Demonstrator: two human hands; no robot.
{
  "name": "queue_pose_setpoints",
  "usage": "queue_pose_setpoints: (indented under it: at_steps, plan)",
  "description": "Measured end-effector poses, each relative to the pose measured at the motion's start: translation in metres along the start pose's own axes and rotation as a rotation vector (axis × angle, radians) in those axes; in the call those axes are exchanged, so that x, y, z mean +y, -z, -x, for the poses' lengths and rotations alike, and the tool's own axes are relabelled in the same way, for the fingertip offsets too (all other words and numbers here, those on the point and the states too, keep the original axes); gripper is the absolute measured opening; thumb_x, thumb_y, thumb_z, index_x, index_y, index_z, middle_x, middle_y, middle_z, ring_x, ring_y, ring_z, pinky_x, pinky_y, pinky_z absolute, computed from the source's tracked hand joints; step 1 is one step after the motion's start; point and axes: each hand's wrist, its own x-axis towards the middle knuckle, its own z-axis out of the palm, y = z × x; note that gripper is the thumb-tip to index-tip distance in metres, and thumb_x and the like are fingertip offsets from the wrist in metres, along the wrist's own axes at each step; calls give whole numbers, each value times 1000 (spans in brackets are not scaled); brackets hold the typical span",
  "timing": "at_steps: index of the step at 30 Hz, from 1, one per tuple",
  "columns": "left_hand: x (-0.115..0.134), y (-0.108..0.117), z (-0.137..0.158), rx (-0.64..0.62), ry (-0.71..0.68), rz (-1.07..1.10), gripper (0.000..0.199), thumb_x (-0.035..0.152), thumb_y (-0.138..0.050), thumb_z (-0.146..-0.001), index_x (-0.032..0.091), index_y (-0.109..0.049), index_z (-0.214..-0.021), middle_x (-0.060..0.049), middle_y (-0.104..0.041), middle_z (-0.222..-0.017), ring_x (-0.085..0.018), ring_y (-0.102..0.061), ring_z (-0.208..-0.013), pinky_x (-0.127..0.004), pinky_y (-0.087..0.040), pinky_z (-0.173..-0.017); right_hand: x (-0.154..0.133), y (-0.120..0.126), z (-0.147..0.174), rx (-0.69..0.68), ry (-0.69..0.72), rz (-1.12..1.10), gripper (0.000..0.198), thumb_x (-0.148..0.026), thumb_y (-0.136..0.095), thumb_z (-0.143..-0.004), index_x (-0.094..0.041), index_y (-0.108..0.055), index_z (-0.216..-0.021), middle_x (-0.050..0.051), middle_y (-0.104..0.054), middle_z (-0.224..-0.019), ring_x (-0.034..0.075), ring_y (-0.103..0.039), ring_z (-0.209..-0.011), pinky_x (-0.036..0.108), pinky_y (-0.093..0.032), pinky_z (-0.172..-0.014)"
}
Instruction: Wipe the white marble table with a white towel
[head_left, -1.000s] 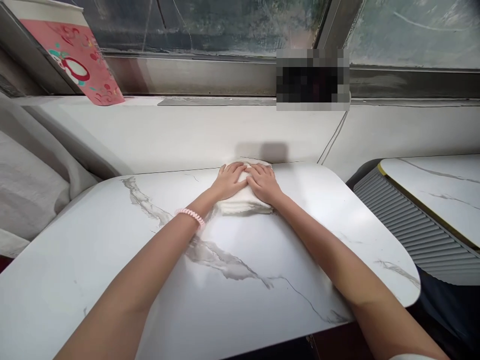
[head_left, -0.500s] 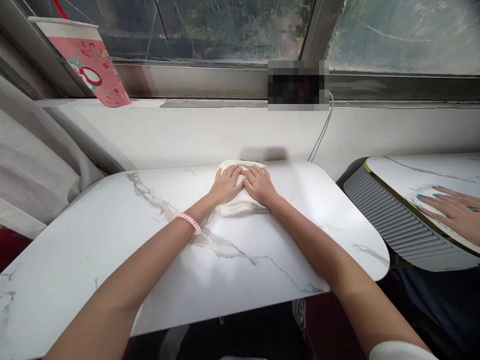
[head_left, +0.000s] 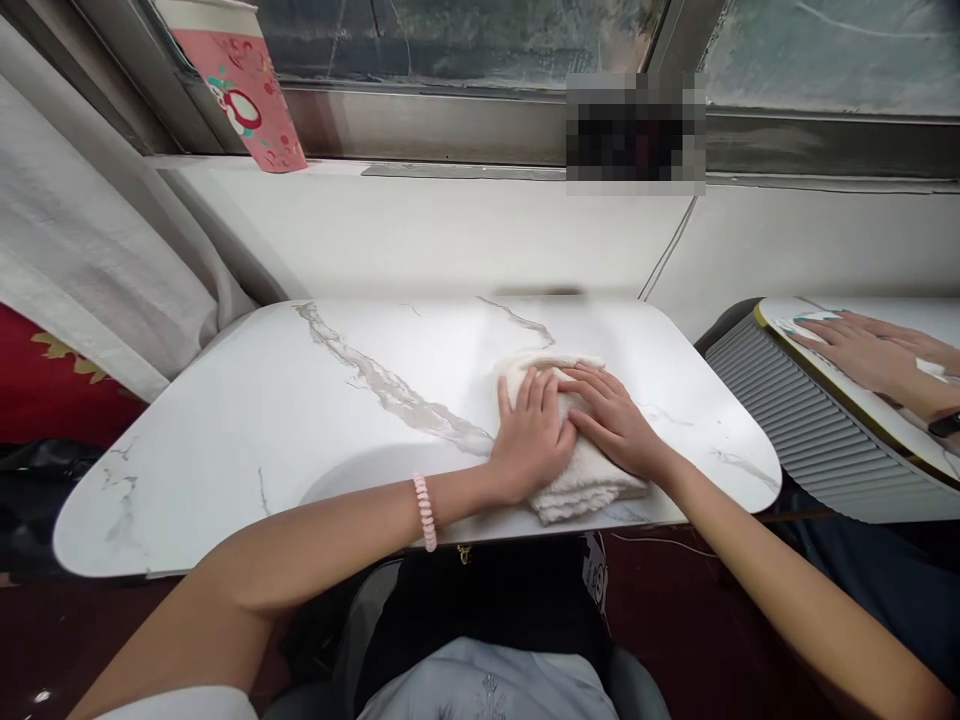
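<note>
A folded white cloth (head_left: 581, 495) lies on the white marble-patterned table (head_left: 225, 420), right of its middle and close to the front edge. My left hand (head_left: 531, 435) rests flat on the cloth with its fingers spread; a pink coiled band circles that wrist. Beside it, my right hand (head_left: 616, 420) also lies flat on the cloth, fingers stretched out toward the upper left. The two thumbs nearly meet. Neither hand wraps around the cloth; both press on it from above.
A pink patterned cup (head_left: 244, 95) stands on the window ledge at the back left. Grey curtains (head_left: 97, 220) hang at the left. To the right, another person's hands (head_left: 870, 345) lie on a second table (head_left: 930, 310). A thin cable (head_left: 667, 250) runs down the wall.
Both my hands have come nearer and to the right with the cloth, from the table's back edge toward its front. The view has shifted too. The other person's hands have moved on their table.
</note>
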Motion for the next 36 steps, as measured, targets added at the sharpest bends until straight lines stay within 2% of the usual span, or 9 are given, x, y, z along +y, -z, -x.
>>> queue_pose_setpoints:
  at_steps: [5, 8, 11, 15, 19, 23, 26, 31, 36]
  plan:
    - [23, -10, -10, -30, -25, 29, 55, 35, -30, -98, 9, -32, -147, -15, -21, -161, -28, -9, -151, -60, -2, -120, 22, 11, 19, 94, -12, -42, 33, -39, -42, -97, -28, -56, -125, 7, -56, -137, 28, -44, -135, 52, -32, -113]
    - [30, -16, -36, -38, -20, 31, 54, 35, -32, -98, 9, -35, -145, -15, -17, -162, -28, -7, -151, -59, -3, -120, 46, 14, 10, 131, -56, -33, 31, -38, -44, -95, -27, -59, -119, 7, -59, -133, 30, -48, -131, 53, -36, -110]
    - [31, -21, -69, -9, 2, 20, 52, 35, -33, -97, 12, -38, -143, -14, -21, -161, -27, -11, -150, -57, -6, -121, 74, 15, -13, 172, -79, -6, 31, -37, -44, -92, -25, -62, -114, 8, -63, -127, 32, -52, -125, 54, -38, -107]
    - [20, -27, -113, 45, 50, -4, 49, 35, -33, -97, 14, -42, -141, -13, -33, -156, -25, -20, -148, -53, -8, -122, 110, 12, -52, 183, -89, 21, 31, -37, -41, -90, -26, -64, -109, 8, -67, -119, 31, -56, -119, 51, -41, -104]
    - [-2, -26, -151, 63, 42, 3, 48, 36, -32, -98, 18, -45, -140, -10, -42, -151, -23, -26, -146, -50, -10, -122, 138, 7, -91, 194, -107, 20, 29, -35, -43, -89, -25, -65, -105, 7, -69, -117, 31, -57, -117, 49, -41, -104]
    - [-23, -27, -185, 94, 33, 5, 46, 36, -32, -98, 20, -47, -138, -9, -44, -149, -23, -31, -143, -50, -11, -121, 157, 3, -125, 234, -154, -104, 27, -30, -50, -81, -23, -68, -100, 6, -70, -113, 30, -59, -113, 48, -43, -102]
    - [-29, -32, -206, 120, 50, -26, 45, 36, -32, -97, 21, -49, -136, -9, -48, -146, -24, -34, -141, -52, -12, -121, 168, 2, -142, 269, -233, -211, 27, -25, -53, -76, -23, -71, -97, 3, -72, -107, 29, -61, -109, 47, -45, -101]
    - [-21, -39, -218, 152, 99, -97, 45, 33, -29, -97, 20, -52, -134, -11, -50, -144, -25, -35, -140, -53, -14, -120, 183, 4, -151, 284, -277, -333, 26, -24, -56, -74, -23, -73, -93, 1, -73, -104, 27, -62, -109, 44, -44, -103]
    - [-8, -40, -207, 163, 154, -123, 48, 30, -24, -98, 20, -49, -138, -10, -45, -149, -23, -32, -143, -51, -15, -120, 188, 4, -144, 261, -252, -354, 24, -34, -58, -80, -22, -74, -94, 3, -72, -110, 27, -61, -113, 44, -43, -105]
